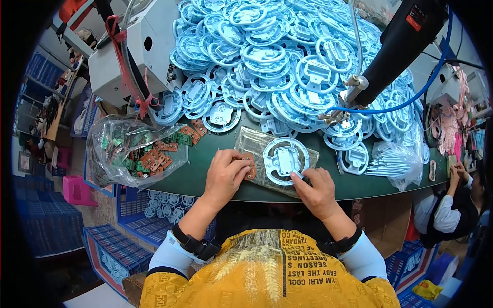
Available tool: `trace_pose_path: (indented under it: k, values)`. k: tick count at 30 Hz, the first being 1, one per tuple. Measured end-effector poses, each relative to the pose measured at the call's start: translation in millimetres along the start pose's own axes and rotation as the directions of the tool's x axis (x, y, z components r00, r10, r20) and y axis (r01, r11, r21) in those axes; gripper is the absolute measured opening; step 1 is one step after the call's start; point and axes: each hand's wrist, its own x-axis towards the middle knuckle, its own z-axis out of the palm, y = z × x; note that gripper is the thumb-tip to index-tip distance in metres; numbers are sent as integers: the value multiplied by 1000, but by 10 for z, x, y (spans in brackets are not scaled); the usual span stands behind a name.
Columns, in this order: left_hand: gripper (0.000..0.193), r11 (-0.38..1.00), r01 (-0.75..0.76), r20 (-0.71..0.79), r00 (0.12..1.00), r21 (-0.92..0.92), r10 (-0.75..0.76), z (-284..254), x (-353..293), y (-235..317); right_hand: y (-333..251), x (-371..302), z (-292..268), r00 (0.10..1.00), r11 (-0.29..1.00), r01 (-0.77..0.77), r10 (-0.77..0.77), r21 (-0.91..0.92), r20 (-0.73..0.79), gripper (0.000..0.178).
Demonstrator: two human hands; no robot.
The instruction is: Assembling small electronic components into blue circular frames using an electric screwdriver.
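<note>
Your left grip (224, 174), knuckles up, tight on orange board (249, 167), right grip (316, 190) on blue ring (286, 160), by surface's (370, 187) near edge.

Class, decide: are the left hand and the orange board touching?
Touching. The head view shows the left hand pinching the orange board, with no gap between them.

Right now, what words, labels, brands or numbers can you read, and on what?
I don't copy wording; print shows here:
Yellow top: dark upside-down capitals, partly legible.
Black arm: red label, too small to read.
Brown board at left hand, blue ring at right hand: nothing readable.
</note>
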Motion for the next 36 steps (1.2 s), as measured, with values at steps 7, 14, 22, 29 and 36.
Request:
trace_pose_path:
  k: [7,14,22,29,36]
  values:
    - [22,994,-104,-41,994,21,105,-116,220,260,-51,64,-2,999,991,-8,2,134,46,43]
    - [27,967,-256,69,965,10,254,131,370,350,-8,0,6,998,998,23,-27,56,61,33]
    - [22,949,-312,136,943,39,304,291,447,355,5,-16,-1,998,999,33,-34,28,56,30]
    - [24,961,-276,169,949,33,267,324,453,333,6,-17,-28,998,998,26,-29,56,57,31]
    - [23,966,-254,157,957,45,244,334,421,335,124,-200,-232,996,996,-92,92,16,18,30]
